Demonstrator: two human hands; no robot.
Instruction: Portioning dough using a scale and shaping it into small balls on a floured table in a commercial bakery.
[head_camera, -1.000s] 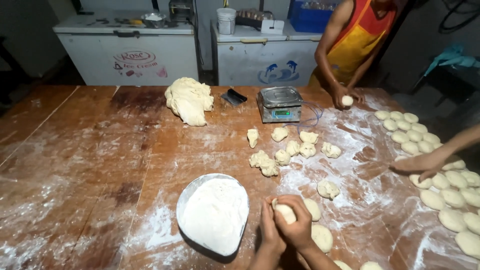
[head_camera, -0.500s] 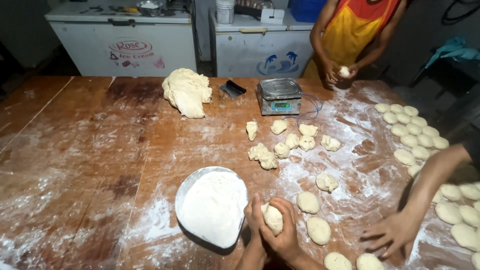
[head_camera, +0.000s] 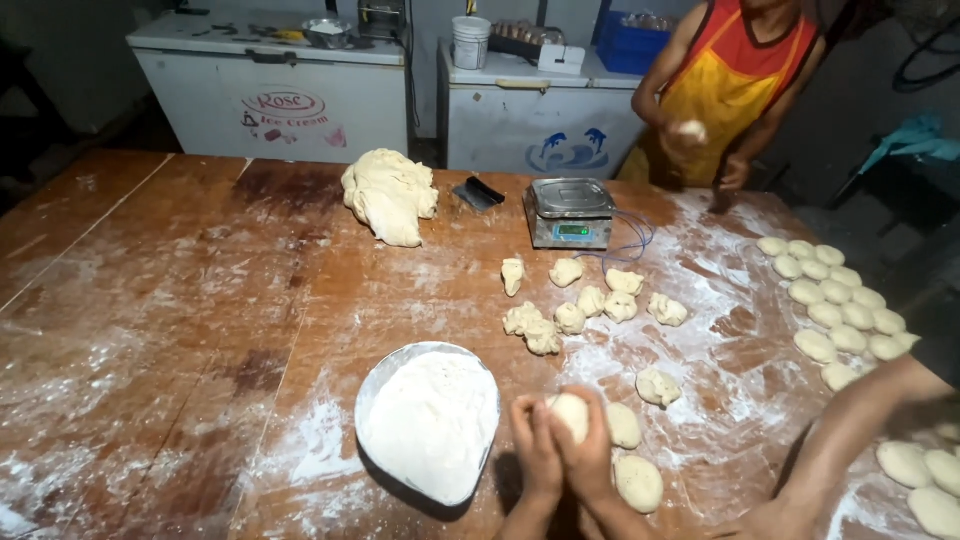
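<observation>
**Dough ball cupped between both hands**

The left hand (head_camera: 535, 450) and right hand (head_camera: 590, 452) press together, each grip closed around a dough ball (head_camera: 570, 412), held just above the floured worktop (head_camera: 200, 330), beside a flour pan (head_camera: 430, 425).

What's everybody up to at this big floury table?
The person wearing the camera cups a dough ball between the left hand and right hand, beside a metal pan of flour. Rough dough pieces lie below a scale. Across the table, a person in a yellow apron holds another piece.
</observation>
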